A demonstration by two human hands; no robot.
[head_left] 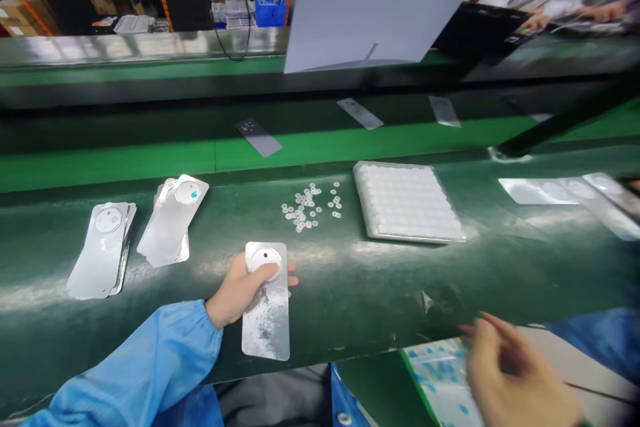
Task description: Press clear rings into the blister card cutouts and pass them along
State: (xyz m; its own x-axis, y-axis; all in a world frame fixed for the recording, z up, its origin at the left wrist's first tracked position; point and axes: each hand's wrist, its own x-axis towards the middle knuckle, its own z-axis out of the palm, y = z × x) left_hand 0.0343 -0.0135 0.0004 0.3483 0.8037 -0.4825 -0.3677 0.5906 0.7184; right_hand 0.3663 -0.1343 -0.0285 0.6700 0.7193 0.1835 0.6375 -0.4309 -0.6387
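My left hand [239, 290] grips a silvery phone back panel [265, 330] above the green bench. Its thumb presses on the round camera ring near the panel's top, and fingertips show past the right edge. Dark lettering and a mottled dark pattern mark the panel. At the lower right, my right hand [517, 373] is slightly blurred, its thumb and fingers curled together; anything between them is too small to make out. Beside and partly beneath it lies a sheet with blue spots [440, 373]. Small clear round pieces [303, 207] are scattered beyond my left hand.
Two piles of similar panels, one at far left [97, 253] and another beside it [173, 223], lie on the bench. A white ribbed tray [405, 203] stands right of centre. More panels [545, 191] lie at right. A person's hands [537, 19] show across the line.
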